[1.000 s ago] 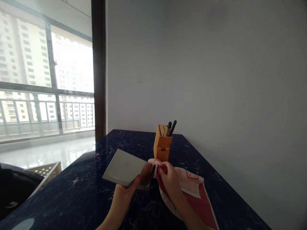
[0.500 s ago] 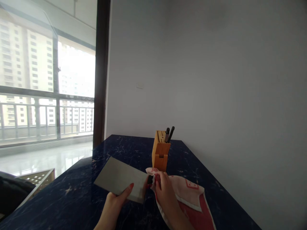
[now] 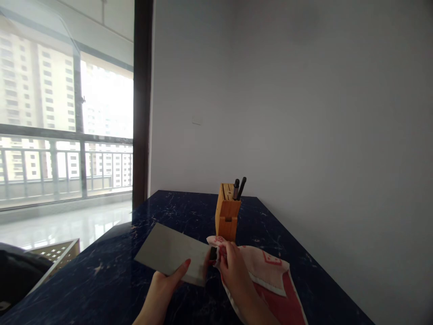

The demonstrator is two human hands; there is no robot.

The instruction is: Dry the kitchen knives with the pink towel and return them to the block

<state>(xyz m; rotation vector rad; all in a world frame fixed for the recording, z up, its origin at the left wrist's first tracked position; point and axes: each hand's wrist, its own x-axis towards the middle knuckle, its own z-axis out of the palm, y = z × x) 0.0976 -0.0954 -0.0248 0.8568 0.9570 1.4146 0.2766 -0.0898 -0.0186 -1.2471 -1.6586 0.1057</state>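
A wide-bladed cleaver (image 3: 171,250) is held flat over the dark table, its blade pointing left and its black handle to the right. My left hand (image 3: 169,282) is closed on the blade's near edge, thumb on top and the other fingers mostly hidden beneath. A pink and red towel (image 3: 269,273) is bunched in my right hand (image 3: 233,266), which is closed on it around the end of the handle. The towel's loose part hangs to the right over the table. Just beyond the right hand stands a wooden knife block (image 3: 228,214).
Two black-handled tools (image 3: 239,188) stick up from the block. The dark blue marbled table (image 3: 182,205) reaches back to a grey wall (image 3: 304,135). At lower left are a perforated chair (image 3: 56,255) and something black. A large window (image 3: 67,104) fills the left side.
Almost nothing has changed. The cleaver, towel and hands appear shifted very slightly to the right in view, and both hands keep the same hold.
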